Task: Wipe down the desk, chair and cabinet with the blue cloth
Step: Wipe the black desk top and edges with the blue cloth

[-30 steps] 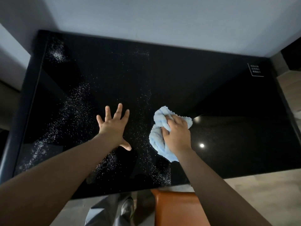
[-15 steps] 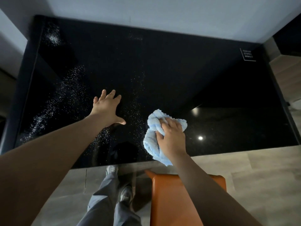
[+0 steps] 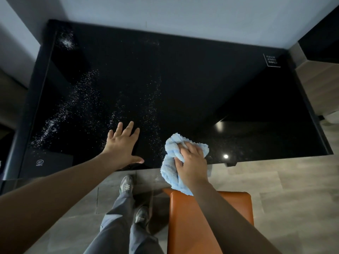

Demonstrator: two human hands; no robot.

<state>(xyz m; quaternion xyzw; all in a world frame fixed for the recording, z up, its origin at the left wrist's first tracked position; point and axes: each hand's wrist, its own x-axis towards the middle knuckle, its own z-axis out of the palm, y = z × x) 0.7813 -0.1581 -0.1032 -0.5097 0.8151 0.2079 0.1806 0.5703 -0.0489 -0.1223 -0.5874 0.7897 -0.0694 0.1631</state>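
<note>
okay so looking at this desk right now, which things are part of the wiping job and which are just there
Part of the job:
blue cloth, bunched in the right hand
black desk
orange chair
left hand, flat on the desk

Just there:
white label, far right corner
round mark, near left corner

A home or office room: glossy black desk (image 3: 183, 79), orange chair (image 3: 205, 222), wood-look floor (image 3: 286, 189).

The desk (image 3: 183, 74) stands against the wall (image 3: 183, 15). The left hand (image 3: 122, 146) lies flat on its near part; to its right, the right hand (image 3: 192, 162) grips the cloth (image 3: 171, 162) over the desk's near edge. The chair (image 3: 198, 222) stands below the cloth, with the person's shoes (image 3: 126, 184) left of it on the floor (image 3: 284, 189).
</note>
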